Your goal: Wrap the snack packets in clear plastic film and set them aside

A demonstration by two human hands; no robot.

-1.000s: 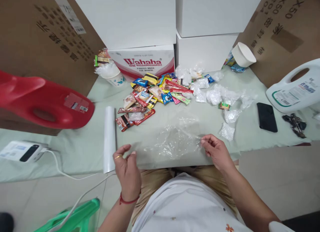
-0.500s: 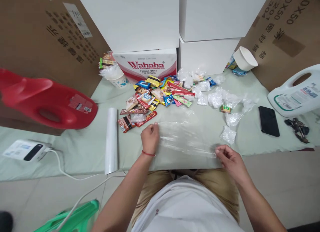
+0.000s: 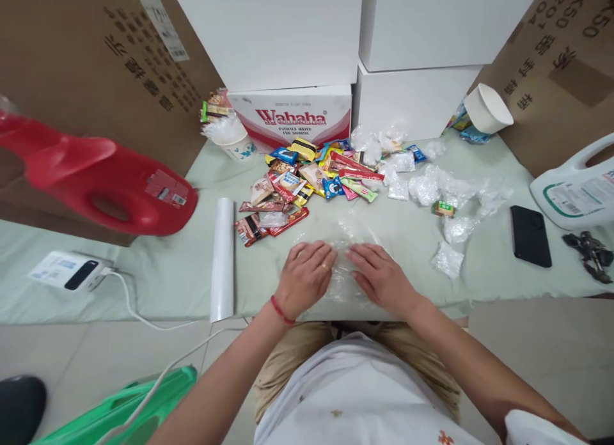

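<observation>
My left hand (image 3: 307,276) lies palm down on a sheet of clear plastic film (image 3: 343,288), fingers stretched forward and close together. A red cord circles that wrist. Facing it, my right hand (image 3: 380,277) also rests palm down on the film, with its fingertips a small gap from my left hand. Part of the film is hidden under both hands. Beyond them a heap of wrapped snacks (image 3: 311,176) covers the cloth. Crumpled clear plastic bundles (image 3: 425,186) lie at the right, and a small flat one (image 3: 448,259) is nearest my right hand.
On the left are a film roll (image 3: 223,259), a red jug (image 3: 110,183) and a white device (image 3: 70,270) with a cable. A phone (image 3: 531,236), keys (image 3: 590,253) and a white jug (image 3: 575,186) are at the right. Boxes (image 3: 292,119) stand behind the table.
My hands have come together from the film's two sides. They no longer pinch its edges and now lie on it. The camera view has shifted slightly.
</observation>
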